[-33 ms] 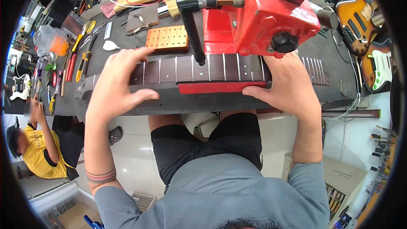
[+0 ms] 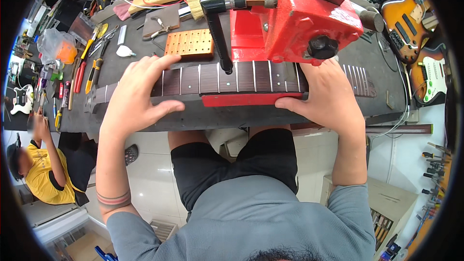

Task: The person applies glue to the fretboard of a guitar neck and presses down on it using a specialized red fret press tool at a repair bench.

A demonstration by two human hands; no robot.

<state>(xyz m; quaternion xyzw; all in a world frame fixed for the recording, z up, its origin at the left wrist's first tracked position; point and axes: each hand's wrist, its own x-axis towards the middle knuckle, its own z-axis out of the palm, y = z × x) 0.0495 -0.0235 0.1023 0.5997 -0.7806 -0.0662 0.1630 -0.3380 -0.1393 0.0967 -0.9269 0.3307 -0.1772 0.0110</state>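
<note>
Workbench [image 2: 241, 119], dark and cluttered toward its far side, carries a big red press [image 2: 290, 29]. In front of the press, near the bench's front edge, a fretted guitar neck [image 2: 208, 79] lies crosswise, frets up. The left hand [image 2: 137, 94] arches loosely over it, thumb and fingers spread. The right hand [image 2: 329, 92] straddles it farther along; its fingertips are hidden, so I cannot tell whether it grips. A red strip [image 2: 246, 99] runs along the near edge, and behind sits a drilled orange block [image 2: 189, 43].
</note>
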